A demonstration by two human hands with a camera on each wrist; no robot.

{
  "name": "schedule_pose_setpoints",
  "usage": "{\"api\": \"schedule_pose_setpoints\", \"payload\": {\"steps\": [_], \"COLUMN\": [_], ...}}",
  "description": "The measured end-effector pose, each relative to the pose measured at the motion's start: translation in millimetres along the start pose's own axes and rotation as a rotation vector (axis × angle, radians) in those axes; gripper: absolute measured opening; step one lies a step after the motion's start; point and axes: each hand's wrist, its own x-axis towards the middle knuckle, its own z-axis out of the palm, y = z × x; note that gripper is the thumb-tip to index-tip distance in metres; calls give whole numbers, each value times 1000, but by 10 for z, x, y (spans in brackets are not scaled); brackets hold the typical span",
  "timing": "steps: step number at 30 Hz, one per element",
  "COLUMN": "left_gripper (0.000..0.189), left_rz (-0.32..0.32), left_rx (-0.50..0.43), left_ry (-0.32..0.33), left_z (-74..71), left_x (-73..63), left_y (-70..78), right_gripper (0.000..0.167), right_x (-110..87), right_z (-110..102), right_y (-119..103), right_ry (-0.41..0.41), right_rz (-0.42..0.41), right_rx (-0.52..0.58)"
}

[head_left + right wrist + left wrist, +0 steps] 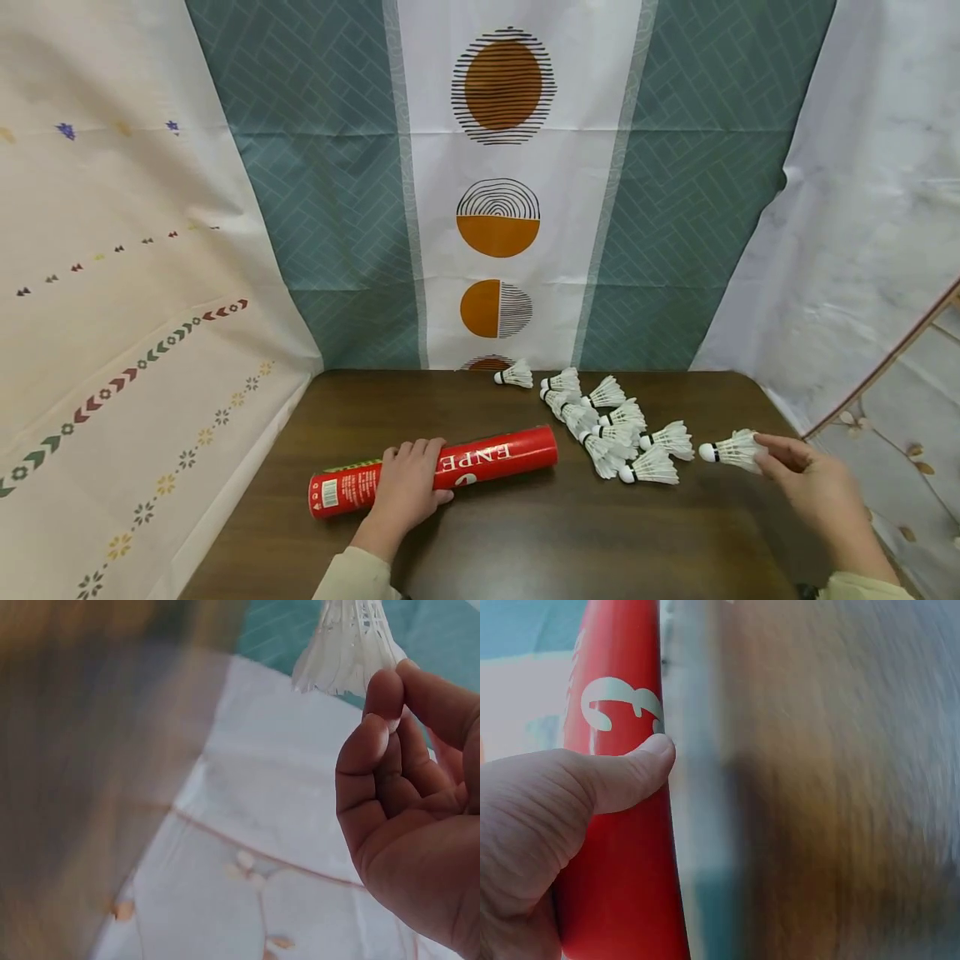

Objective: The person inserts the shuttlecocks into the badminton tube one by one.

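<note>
My left hand (408, 483) grips a red cylindrical tube (498, 460) with white lettering, which lies slantwise at the left and middle of the table. In the left wrist view the thumb lies across the tube (622, 862). Over at the table's right side, my right hand (817, 483) pinches a white feather shuttlecock (735, 451) by the edge of its skirt, cork pointing left. The right wrist view shows the skirt (349, 645) between thumb and finger, with the other fingers curled below; the cork is out of that view.
Several more shuttlecocks (618, 417) lie in a loose cluster right of the tube on the dark wooden table (585, 550). One shuttlecock (515, 374) sits apart at the back edge. Patterned cloth (345, 208) hangs behind the table and at both sides.
</note>
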Motion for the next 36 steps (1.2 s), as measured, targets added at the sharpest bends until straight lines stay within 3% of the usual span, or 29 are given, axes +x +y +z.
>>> {"api": "schedule_pose_setpoints", "payload": {"steps": [5, 8, 16, 26, 36], "left_gripper": [89, 90, 92, 91, 90], "left_rz": [-22, -25, -9, 9, 28], "left_rx": [-35, -40, -25, -59, -32], "left_ry": [119, 172, 255, 267, 268], "left_z": [-129, -182, -243, -260, -274], "left_x": [-118, -172, -263, -305, -334], "left_y": [69, 124, 229, 264, 257], "right_gripper": [32, 33, 34, 38, 45], "right_x": [-37, -38, -55, -121, -218], "right_z": [129, 256, 663, 1013, 1201], "right_y": [-392, -677, -1274, -1622, -1759], "right_ry": [79, 83, -53, -190, -326], "right_rz": [18, 36, 58, 66, 109], "right_rx": [165, 275, 431, 531, 682]}}
